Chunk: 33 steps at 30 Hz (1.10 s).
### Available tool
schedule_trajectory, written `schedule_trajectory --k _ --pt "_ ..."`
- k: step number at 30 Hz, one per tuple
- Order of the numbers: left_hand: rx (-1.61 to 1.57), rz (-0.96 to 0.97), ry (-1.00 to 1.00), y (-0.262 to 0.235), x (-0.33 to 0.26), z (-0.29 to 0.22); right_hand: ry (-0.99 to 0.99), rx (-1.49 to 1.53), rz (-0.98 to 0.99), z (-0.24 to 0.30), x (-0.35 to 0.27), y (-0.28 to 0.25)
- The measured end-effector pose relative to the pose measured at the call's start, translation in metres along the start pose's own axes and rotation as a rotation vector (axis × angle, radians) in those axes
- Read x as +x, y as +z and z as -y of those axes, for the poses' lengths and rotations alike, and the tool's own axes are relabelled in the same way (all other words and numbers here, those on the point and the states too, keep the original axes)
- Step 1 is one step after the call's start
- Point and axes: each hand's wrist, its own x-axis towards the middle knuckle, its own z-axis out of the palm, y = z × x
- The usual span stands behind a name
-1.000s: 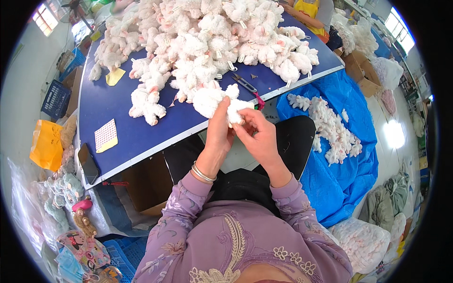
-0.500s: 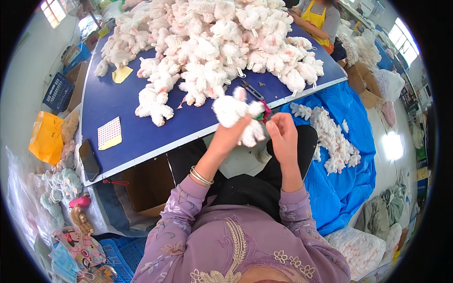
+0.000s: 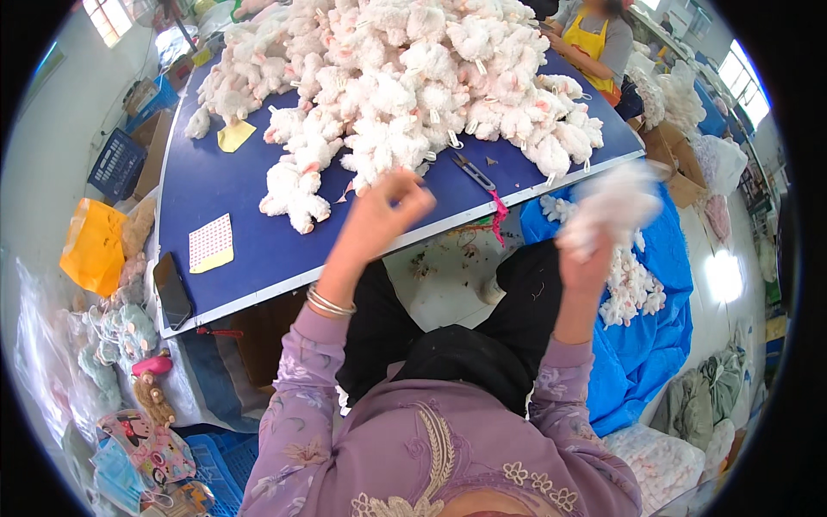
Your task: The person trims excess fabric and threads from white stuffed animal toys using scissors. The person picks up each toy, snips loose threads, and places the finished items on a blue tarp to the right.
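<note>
My right hand (image 3: 587, 263) is closed on a white plush toy (image 3: 613, 207), smeared by motion, above the blue plastic sheet (image 3: 642, 366) to the right of the table. My left hand (image 3: 385, 211) is over the table's front edge, thumb and fingers curled together with nothing visible in them. Just beyond its fingers lies the large heap of white plush toys (image 3: 388, 86) with pink parts and small white loops. Thread snips (image 3: 472, 171) with a pink ribbon (image 3: 499, 215) rest near the table edge, right of my left hand.
On the blue table (image 3: 194, 189) lie a sticker sheet (image 3: 211, 244), a yellow paper piece (image 3: 234, 136) and a dark phone (image 3: 171, 291). More small white toys (image 3: 633, 291) lie on the sheet. A person in a yellow apron (image 3: 586, 52) sits at the far right.
The plush toy has passed from my left hand to my right, which has swung right over the sheet. My left hand has moved left, beside the heap. The snips now show fully.
</note>
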Motion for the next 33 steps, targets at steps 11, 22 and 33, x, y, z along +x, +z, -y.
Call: schedule_trajectory --k 11,22,33 --pt "0.581 -0.245 -0.173 -0.037 0.051 0.066 0.560 -0.485 0.449 -0.042 -0.035 0.030" --pt "-0.350 -0.572 -0.183 -0.043 0.001 0.051 0.218 -0.802 0.425 -0.083 0.014 0.062" --pt "-0.319 -0.608 -0.152 -0.041 -0.021 0.050 0.155 -1.014 0.912 -0.103 0.057 0.097"
